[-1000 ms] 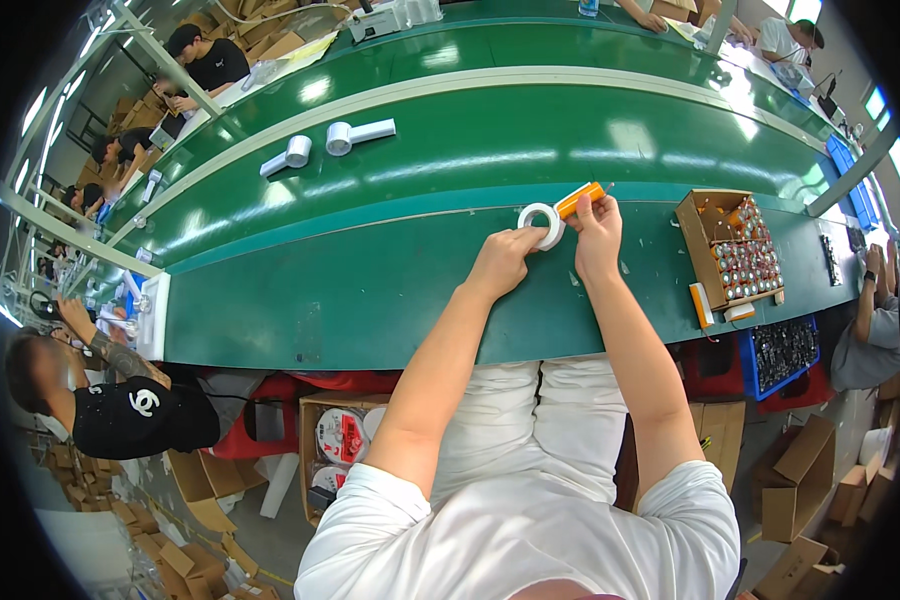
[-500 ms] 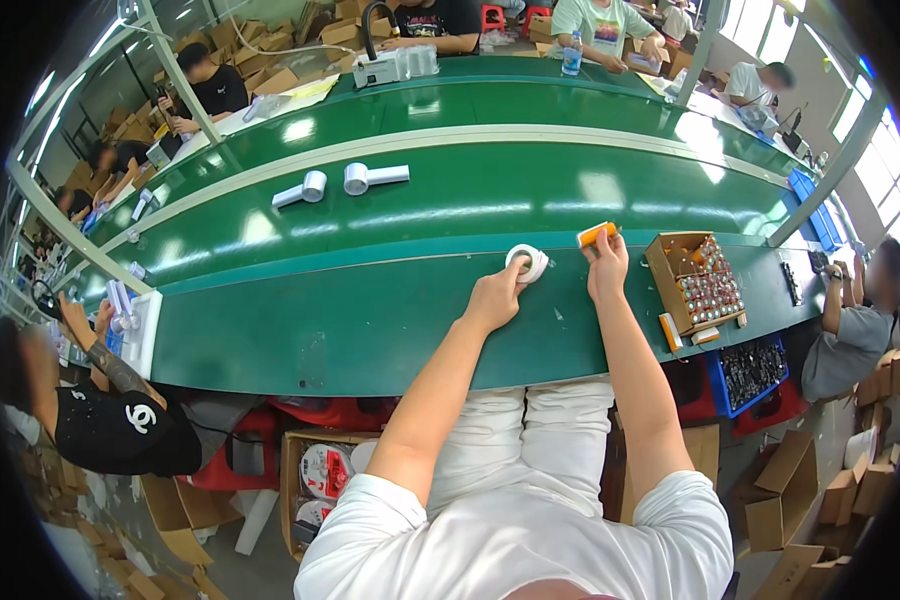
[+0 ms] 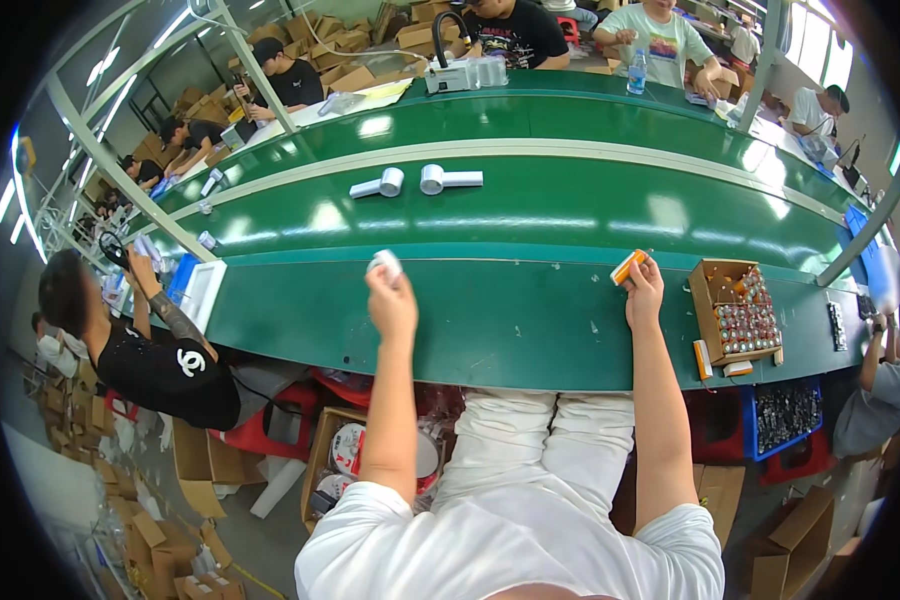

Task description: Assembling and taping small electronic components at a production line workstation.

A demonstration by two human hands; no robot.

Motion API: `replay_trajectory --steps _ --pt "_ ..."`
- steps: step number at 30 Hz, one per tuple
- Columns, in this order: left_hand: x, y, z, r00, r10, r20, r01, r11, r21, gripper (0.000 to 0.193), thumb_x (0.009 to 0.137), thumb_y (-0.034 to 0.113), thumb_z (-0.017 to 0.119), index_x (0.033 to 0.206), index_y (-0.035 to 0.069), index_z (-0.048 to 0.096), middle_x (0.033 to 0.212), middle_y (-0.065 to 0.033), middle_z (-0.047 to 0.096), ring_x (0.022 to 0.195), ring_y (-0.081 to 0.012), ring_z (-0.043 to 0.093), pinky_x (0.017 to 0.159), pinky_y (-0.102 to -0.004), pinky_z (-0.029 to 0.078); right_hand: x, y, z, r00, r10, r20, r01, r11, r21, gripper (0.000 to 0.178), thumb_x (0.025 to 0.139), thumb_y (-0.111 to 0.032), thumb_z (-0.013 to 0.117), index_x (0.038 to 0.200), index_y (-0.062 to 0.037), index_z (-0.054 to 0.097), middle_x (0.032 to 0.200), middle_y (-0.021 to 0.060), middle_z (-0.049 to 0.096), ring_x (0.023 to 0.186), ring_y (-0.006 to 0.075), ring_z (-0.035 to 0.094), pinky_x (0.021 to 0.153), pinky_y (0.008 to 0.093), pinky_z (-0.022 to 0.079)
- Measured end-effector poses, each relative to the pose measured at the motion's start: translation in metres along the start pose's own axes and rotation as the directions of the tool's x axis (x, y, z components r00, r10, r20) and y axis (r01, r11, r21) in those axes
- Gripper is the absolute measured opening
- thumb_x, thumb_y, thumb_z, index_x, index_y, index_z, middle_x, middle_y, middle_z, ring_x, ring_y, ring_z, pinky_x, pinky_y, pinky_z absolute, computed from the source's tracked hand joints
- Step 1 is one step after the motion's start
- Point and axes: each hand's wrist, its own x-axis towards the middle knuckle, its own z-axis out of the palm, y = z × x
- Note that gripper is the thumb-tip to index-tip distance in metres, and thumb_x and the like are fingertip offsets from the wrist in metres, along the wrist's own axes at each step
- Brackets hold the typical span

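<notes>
My left hand [image 3: 393,303], raised over the left part of the green workbench [image 3: 490,330], is closed on a roll of white tape [image 3: 386,263], seen nearly edge-on. My right hand [image 3: 646,290] pinches an orange battery [image 3: 626,268] with a white part along its side, held just above the far side of the bench. To the right of that hand stands an open cardboard box [image 3: 708,310] packed with upright batteries showing round silver ends. Two more orange-and-white batteries, one of them this battery [image 3: 703,358], lie at the box's near side.
Beyond the bench, a green conveyor [image 3: 530,200] carries two white handheld devices with round heads, one being this device [image 3: 452,179]. A blue crate [image 3: 785,415] of small black parts sits low at right. A co-worker in black [image 3: 170,370] sits at left; others work across the line.
My left hand has moved left with the tape roll, away from my right hand. My right hand still holds the battery. The whole view has shifted, so the scene sits farther right.
</notes>
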Motion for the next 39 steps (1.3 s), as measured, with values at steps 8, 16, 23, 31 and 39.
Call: replay_trajectory --steps 8,16,23,31,39 --pt "0.016 -0.028 -0.045 0.984 0.060 0.167 -0.106 0.954 0.282 0.041 0.085 0.027 0.066 0.118 0.007 0.053 0.119 -0.0186 0.042 0.087 -0.0366 0.060 0.072 -0.0453 0.052 0.002 -0.007 0.005 0.998 0.061 -0.016 -0.062 0.995 -0.078 0.028 0.092 -0.008 0.059 0.119 -0.0016 0.053 0.089 0.0013 0.057 0.079 0.0088 0.058 0.067 0.0232 0.050" --pt "0.080 0.036 0.091 0.909 0.241 0.341 -0.233 0.970 -0.067 0.048 0.085 0.022 0.067 0.126 0.005 0.048 0.115 -0.0195 0.045 0.097 -0.0285 0.052 0.086 -0.0379 0.045 0.004 -0.017 0.004 0.998 0.054 -0.029 -0.055 0.997 -0.054 0.035 0.091 -0.008 0.061 0.123 -0.0017 0.051 0.087 0.0018 0.057 0.078 0.0093 0.059 0.065 0.0233 0.050" --pt "0.152 0.015 0.236 0.912 -0.222 0.345 0.167 0.969 0.181 0.083 0.078 0.060 0.064 0.143 0.019 0.034 0.122 -0.0323 0.047 0.117 -0.0474 0.043 0.096 -0.0513 0.039 0.006 -0.021 0.008 0.993 0.116 0.021 -0.113 0.990 -0.087 0.031 0.089 -0.004 0.060 0.119 -0.0054 0.053 0.087 -0.0009 0.054 0.078 0.0077 0.056 0.063 0.0221 0.050" --pt "0.141 0.030 0.250 0.902 -0.195 0.384 0.238 0.969 -0.066 0.062 0.069 0.035 0.081 0.114 0.017 0.043 0.098 -0.0169 0.064 0.090 -0.0351 0.063 0.079 -0.0445 0.048 0.005 -0.020 0.004 0.990 0.137 0.023 -0.135 0.988 -0.069 0.030 0.090 -0.005 0.059 0.120 -0.0054 0.052 0.093 0.0007 0.055 0.082 0.0091 0.057 0.066 0.0233 0.050" --pt "-0.019 0.118 0.157 0.653 0.456 0.605 0.040 0.777 -0.628 0.063 0.074 0.016 0.081 0.117 0.009 0.037 0.117 -0.0148 0.054 0.109 -0.0244 0.056 0.093 -0.0387 0.045 0.021 -0.017 -0.012 0.999 0.031 0.040 -0.042 0.945 0.325 0.033 0.093 -0.008 0.055 0.125 -0.0065 0.048 0.105 0.0040 0.058 0.095 0.0146 0.059 0.080 0.0307 0.051"
